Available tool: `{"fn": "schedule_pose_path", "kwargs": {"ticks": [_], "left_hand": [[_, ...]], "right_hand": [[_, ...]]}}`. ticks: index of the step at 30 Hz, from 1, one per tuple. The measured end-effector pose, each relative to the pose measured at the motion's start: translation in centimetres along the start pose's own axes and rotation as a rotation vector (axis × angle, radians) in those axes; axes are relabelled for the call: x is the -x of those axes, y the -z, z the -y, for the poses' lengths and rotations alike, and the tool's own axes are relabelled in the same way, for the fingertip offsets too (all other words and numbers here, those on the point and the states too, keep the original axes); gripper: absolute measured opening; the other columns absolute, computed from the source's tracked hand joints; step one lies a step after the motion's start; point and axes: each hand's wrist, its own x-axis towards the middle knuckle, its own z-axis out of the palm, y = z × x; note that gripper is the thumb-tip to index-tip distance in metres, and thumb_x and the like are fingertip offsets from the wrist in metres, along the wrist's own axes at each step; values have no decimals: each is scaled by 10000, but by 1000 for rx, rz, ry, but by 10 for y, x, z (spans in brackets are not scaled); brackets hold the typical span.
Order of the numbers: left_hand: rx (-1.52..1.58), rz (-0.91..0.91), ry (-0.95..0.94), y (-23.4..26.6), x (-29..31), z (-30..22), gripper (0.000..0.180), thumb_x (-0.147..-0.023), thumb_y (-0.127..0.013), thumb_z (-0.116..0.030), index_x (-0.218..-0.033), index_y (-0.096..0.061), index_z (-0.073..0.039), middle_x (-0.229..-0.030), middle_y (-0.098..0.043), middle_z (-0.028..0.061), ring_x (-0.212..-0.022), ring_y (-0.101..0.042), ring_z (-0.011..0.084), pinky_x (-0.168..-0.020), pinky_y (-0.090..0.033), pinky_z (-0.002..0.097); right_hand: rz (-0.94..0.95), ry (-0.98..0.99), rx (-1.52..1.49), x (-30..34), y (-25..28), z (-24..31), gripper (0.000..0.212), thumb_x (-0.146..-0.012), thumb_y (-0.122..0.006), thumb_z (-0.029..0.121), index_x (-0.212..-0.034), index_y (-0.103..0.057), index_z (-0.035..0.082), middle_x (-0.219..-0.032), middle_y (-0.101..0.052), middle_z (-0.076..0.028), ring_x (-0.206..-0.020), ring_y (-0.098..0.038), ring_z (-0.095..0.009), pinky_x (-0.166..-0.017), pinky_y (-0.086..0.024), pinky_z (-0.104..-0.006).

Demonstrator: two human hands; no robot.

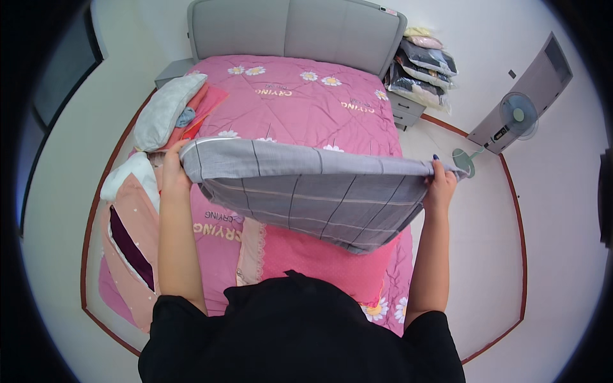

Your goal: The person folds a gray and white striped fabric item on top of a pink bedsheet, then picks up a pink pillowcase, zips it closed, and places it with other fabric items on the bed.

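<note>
Stretched out in front of me above the bed is a grey checked pillowcase (306, 188), its lower part hanging down in loose folds. My left hand (174, 167) grips its upper left corner, where a pale edge shows. At the other end, my right hand (439, 185) is closed on the upper right corner, with the tip of the cloth poking out past the fingers. Below the cloth lies a bright pink dotted pillow (319, 258) with a lace-edged pale strip (251, 249) at its left; the cloth hides part of both.
Under everything spreads a pink flowered quilt (287, 105) on a bed with a grey headboard (249, 29). A white pillow (167, 115) and peach bedding (131, 210) lie left. Bagged bedding (424, 64) is piled on a nightstand (405, 108); a standing fan (517, 115) is right.
</note>
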Motion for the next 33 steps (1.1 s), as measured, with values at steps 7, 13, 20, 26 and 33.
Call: {"fn": "schedule_pose_path", "kwargs": {"ticks": [7, 13, 20, 26, 33], "left_hand": [[9, 50, -82, -26, 22, -25, 166, -755, -525, -113, -853, -556, 17, -800, -607, 110, -718, -588, 223, -679, -479, 336], [124, 26, -21, 6, 9, -30, 144, -761, -519, -106, -822, -553, 21, -751, -599, 125, -677, -586, 226, -669, -490, 318], [40, 35, -118, 14, -29, -1, 175, -784, -516, -216, -808, -564, -50, -799, -605, 89, -749, -592, 202, -684, -491, 322], [-374, -96, 194, 202, -103, 167, 424, -829, -452, -318, -1142, -395, -36, -1168, -428, 101, -1040, -439, 229, -791, -414, 391], [-687, -308, 468, 369, 28, 280, 443, -813, -474, -334, -1104, -466, 0, -1034, -547, 102, -958, -518, 221, -801, -408, 342]], "right_hand": [[-117, 98, -231, 1, -3, 51, 256, -770, -579, 183, -576, -486, 46, -499, -481, -30, -413, -437, -105, -419, -338, -227], [-27, 193, -20, 21, 16, 80, 250, -786, -559, 184, -590, -515, 34, -522, -510, -41, -399, -436, -90, -402, -337, -207], [-61, 153, 318, 4, 5, 63, 260, -826, -522, 230, -647, -524, 41, -545, -515, -22, -485, -508, -113, -496, -401, -220], [-68, -59, 883, -8, 84, -158, 404, -788, -535, 362, -862, -551, -35, -787, -584, -169, -729, -550, -225, -661, -426, -326], [186, -1080, 721, 183, 185, -272, 567, -806, -425, 456, -1113, -446, -21, -1044, -531, -174, -919, -531, -237, -785, -412, -330]]}}
